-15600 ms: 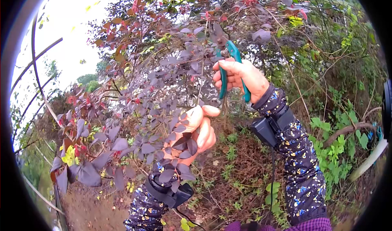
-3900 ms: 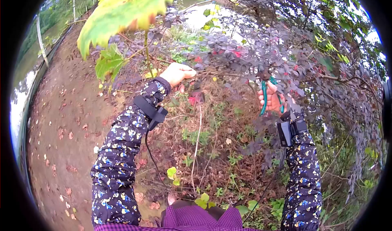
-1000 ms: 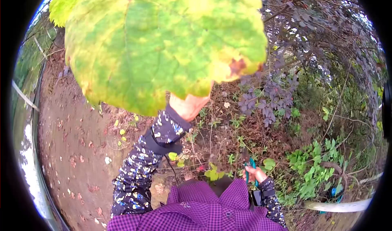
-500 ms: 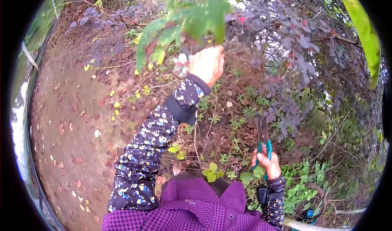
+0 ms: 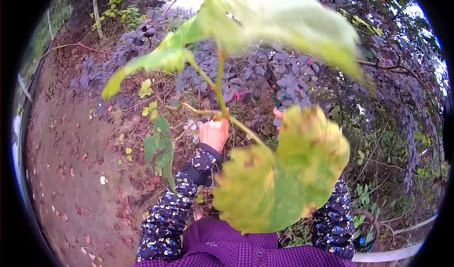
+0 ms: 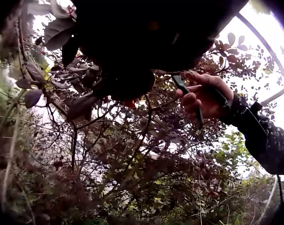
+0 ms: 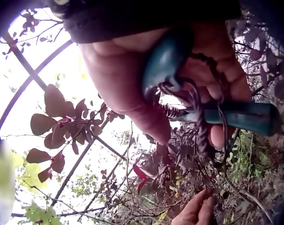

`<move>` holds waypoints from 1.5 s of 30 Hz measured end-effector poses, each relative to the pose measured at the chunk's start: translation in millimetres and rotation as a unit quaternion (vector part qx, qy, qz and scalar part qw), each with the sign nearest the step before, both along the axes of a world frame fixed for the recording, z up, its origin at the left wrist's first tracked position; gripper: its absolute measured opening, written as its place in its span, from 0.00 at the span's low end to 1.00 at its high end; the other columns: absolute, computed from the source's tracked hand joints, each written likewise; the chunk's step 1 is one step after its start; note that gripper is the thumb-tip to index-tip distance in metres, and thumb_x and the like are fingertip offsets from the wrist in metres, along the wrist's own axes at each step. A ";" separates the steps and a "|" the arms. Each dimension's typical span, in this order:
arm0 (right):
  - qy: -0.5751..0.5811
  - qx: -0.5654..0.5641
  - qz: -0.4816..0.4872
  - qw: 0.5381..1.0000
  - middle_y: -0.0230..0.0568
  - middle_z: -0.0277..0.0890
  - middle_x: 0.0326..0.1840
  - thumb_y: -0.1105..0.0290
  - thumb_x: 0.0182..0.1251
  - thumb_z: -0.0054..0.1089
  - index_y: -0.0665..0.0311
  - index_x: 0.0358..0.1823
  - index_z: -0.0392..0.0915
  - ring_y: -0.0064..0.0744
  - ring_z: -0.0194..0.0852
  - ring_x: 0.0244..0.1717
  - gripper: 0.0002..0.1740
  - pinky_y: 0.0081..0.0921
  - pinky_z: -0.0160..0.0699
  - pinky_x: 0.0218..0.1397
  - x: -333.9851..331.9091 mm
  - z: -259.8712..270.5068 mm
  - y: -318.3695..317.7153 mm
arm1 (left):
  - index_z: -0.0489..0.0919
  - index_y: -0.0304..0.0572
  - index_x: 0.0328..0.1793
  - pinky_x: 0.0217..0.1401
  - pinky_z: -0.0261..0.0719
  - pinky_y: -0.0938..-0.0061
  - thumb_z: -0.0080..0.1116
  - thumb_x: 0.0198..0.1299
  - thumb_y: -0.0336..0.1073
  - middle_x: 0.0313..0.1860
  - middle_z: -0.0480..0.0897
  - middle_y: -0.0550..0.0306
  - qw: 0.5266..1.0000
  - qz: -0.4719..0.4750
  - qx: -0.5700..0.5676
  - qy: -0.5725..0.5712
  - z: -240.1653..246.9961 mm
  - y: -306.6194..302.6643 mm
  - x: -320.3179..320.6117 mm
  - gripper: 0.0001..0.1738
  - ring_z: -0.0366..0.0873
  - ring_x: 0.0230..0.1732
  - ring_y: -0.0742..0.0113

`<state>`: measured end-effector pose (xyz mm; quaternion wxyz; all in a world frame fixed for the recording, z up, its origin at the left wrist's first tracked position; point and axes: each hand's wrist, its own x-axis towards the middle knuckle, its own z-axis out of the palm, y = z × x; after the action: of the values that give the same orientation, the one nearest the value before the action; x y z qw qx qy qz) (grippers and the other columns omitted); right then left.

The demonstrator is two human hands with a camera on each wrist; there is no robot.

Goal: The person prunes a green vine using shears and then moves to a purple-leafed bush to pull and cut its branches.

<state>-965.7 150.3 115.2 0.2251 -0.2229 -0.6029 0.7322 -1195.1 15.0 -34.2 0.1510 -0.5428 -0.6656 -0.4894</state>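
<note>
My left hand point(image 5: 214, 133), largely in back view, is at the purple-leaved shrub point(image 5: 236, 71); in the right wrist view its fingertips point(image 7: 196, 211) pinch a thin twig. Green-handled pruning shears point(image 6: 180, 84) are gripped in my right hand point(image 6: 210, 96). In the head view their dark blades point(image 5: 271, 78) point up among the purple leaves, while a yellow-green leaf point(image 5: 283, 172) hides most of my right hand point(image 5: 278, 112). Close up, the right wrist view shows the teal handle point(image 7: 240, 115) and a spring between the handles, with twisted dark stems across my right hand point(image 7: 118, 89).
Large blurred leaves point(image 5: 293, 23) on a stem hang close before the head camera, across the work. Bare brown ground point(image 5: 71, 172) with fallen leaves lies at the left. A pale pole point(image 5: 388, 255) is low at the right, below tangled branches.
My right hand has risen with the shears from low beside the body into the purple leaves. My left hand now appears lower and farther left. The view has tilted, and other near leaves cross it.
</note>
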 end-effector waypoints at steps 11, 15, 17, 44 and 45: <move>-0.073 0.225 -0.067 0.969 0.40 0.71 0.50 0.67 0.63 0.55 0.68 0.54 0.67 0.31 0.72 0.44 0.20 0.28 0.71 0.49 -39.5 -33.3 29.4 | 0.76 0.47 0.48 0.24 0.73 0.55 0.54 0.54 0.34 0.24 0.77 0.49 0.997 0.015 -0.059 -0.039 7.6 1.1 -19.8 0.14 0.77 0.23 0.46; -0.094 0.228 -0.049 0.968 0.39 0.73 0.44 0.64 0.62 0.57 0.68 0.51 0.69 0.29 0.73 0.39 0.19 0.27 0.72 0.43 -48.3 -23.2 22.9 | 0.76 0.48 0.48 0.24 0.74 0.55 0.49 0.58 0.33 0.25 0.78 0.49 0.995 0.042 -0.088 -0.023 48.1 -14.9 -1.9 0.12 0.78 0.24 0.47; -0.104 0.234 -0.037 0.966 0.39 0.74 0.41 0.63 0.62 0.58 0.68 0.49 0.71 0.28 0.74 0.37 0.19 0.27 0.73 0.40 -48.7 -18.3 15.0 | 0.76 0.46 0.50 0.26 0.76 0.57 0.50 0.59 0.34 0.28 0.80 0.47 0.994 0.039 -0.098 -0.036 23.6 2.5 -7.2 0.12 0.79 0.26 0.48; -0.417 0.301 0.019 0.858 0.34 0.76 0.30 0.48 0.56 0.63 0.67 0.47 0.75 0.23 0.75 0.28 0.29 0.24 0.81 0.35 -61.3 89.4 -0.7 | 0.77 0.45 0.47 0.24 0.75 0.61 0.52 0.58 0.37 0.21 0.78 0.49 0.999 0.018 -0.025 -0.027 43.8 -2.4 -21.6 0.12 0.78 0.22 0.51; -0.331 0.315 0.114 0.882 0.34 0.76 0.31 0.46 0.56 0.62 0.68 0.49 0.75 0.22 0.75 0.30 0.31 0.22 0.80 0.34 -51.9 80.9 18.2 | 0.78 0.46 0.45 0.24 0.75 0.60 0.53 0.57 0.37 0.22 0.78 0.49 0.999 0.007 0.012 -0.052 42.9 -1.8 -20.3 0.11 0.78 0.24 0.50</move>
<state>-1017.6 168.5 196.1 -0.0144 -0.2992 -0.8625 0.4079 -1215.3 13.2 8.6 0.1261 -0.5103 -0.6704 -0.5237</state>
